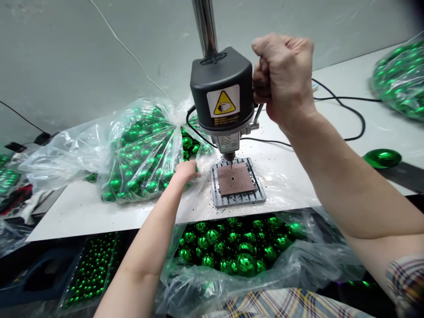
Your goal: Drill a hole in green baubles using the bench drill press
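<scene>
My right hand (pixel 286 75) is closed in a fist at the side of a small black drill press (pixel 221 92). Its lever (pixel 259 115) runs up into the fist, which hides the grip. At the mouth of a clear plastic bag (pixel 139 145), my left hand (pixel 187 170) reaches among shiny green balls (pixel 187 142); its fingers are mostly hidden. Under the drill bit, a brown square board (pixel 234 179) with a dark hole lies on the grey slotted base plate (pixel 240 202). The board carries no ball.
Below the table edge, an open plastic-lined container holds several green balls (pixel 212 236). A bag of small green beads (pixel 91 269) lies lower left. Another filled bag (pixel 402 79) and a green ornament (pixel 382 158) are at right. A black cable (pixel 344 99) crosses the white table (pixel 126 216).
</scene>
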A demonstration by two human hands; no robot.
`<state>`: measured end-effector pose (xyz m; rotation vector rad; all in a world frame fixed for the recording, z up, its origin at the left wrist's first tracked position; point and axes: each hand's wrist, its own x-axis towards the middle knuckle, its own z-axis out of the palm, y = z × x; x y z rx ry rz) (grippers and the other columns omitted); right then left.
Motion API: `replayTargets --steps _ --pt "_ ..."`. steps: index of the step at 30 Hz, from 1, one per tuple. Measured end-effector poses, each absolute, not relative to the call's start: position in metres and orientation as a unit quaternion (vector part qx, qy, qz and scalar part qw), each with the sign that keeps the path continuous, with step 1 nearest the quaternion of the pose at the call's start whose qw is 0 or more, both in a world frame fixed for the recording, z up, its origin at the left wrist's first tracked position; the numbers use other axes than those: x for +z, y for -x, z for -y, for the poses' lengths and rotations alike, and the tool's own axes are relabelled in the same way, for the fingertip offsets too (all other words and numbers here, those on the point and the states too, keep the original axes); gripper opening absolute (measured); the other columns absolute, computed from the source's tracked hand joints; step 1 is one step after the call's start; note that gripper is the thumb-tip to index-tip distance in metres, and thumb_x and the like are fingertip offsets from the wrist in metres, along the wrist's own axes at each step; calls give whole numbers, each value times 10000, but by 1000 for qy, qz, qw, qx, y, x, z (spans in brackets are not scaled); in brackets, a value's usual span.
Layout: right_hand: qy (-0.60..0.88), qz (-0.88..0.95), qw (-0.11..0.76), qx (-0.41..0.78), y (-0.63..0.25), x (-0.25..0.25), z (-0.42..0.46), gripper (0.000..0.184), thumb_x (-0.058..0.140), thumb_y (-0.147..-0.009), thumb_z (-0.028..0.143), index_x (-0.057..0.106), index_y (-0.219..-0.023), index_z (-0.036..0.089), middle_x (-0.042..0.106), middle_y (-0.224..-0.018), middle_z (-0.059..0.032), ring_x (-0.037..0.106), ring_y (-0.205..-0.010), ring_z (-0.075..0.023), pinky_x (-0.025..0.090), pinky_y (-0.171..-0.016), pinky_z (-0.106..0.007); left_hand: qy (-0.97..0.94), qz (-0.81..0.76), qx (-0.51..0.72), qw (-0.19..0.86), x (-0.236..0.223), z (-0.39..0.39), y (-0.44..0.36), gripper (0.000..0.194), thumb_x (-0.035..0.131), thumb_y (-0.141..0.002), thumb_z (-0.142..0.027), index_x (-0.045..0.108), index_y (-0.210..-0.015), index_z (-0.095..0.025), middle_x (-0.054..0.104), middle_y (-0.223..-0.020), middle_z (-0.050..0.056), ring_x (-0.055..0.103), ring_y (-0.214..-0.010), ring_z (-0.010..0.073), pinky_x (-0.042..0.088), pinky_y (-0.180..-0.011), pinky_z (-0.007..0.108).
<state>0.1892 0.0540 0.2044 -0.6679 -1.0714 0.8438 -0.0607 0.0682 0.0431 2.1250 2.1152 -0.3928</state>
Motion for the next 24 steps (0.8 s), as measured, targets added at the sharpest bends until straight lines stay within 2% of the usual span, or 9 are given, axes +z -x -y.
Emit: replayTargets --steps 2,5,7,9,11,13,17,21,24 --pt "296 493 728 374 -189 203 -56 480 484 -891 61 322 -466 216 274 -405 71 236 -330 -50 132 -289 -210 -690 -717 -80 53 43 -65 63 462 753 -770 -298 665 -1215 -214 712 -1166 160 688 -1077 346 527 -919 417" --pt "287 498 729 373 -189 202 -58 475 486 -900 73 322 -478 217 292 -407 67 237 -328 -52 127 -294 -213 -646 -723 222 107 49 -56 70 497 676 -826 -298 570 -1305 -220 671 -1201 138 676 -1071 288 526 -925 399" --pt "281 493 731 378 -189 201 -58 474 488 -895 64 333 -473 217 296 -406 64 232 -330 -57 118 -301 -221 -569 -640 458 238 55 -45 71 507 679 -819 -320 536 -1300 -245 672 -1165 96 679 -1022 245 546 -889 372" --pt "276 487 735 383 -189 202 -57 479 491 -886 53 344 -460 218 296 -402 60 229 -332 -66 113 -309 -232 -481 -528 569 408 63 -30 68 508 689 -823 -373 518 -1291 -273 680 -1144 70 688 -969 218 565 -843 354" --pt "276 483 737 384 -189 203 -56 488 490 -884 47 344 -452 220 292 -400 58 227 -335 -70 111 -312 -239 -403 -451 577 549 70 -12 61 499 700 -835 -462 535 -1262 -263 693 -1124 80 697 -937 216 575 -818 349" --pt "279 483 738 380 -188 203 -55 498 484 -894 43 333 -453 219 286 -402 61 228 -334 -65 114 -310 -237 -351 -420 551 630 73 4 50 511 707 -847 -532 558 -1237 -236 704 -1091 99 700 -928 217 579 -820 344" --pt "284 480 738 380 -187 204 -55 507 475 -907 30 332 -458 217 294 -393 64 227 -328 -60 118 -299 -234 -303 -406 509 696 66 27 30 510 722 -870 -516 575 -1267 -231 700 -1079 101 694 -952 216 583 -829 339" --pt "284 477 736 388 -188 204 -57 508 474 -915 31 336 -462 216 289 -392 67 221 -337 -60 104 -299 -234 -282 -402 479 728 48 35 12 518 646 -909 -561 570 -1303 -233 696 -1062 110 699 -927 227 578 -721 316" --pt "284 485 733 383 -188 204 -56 513 473 -928 37 348 -463 216 310 -392 65 234 -335 -62 124 -302 -238 -258 -391 477 743 38 37 2 526 568 -941 -593 566 -1330 -239 694 -1111 116 711 -933 234 585 -714 315"
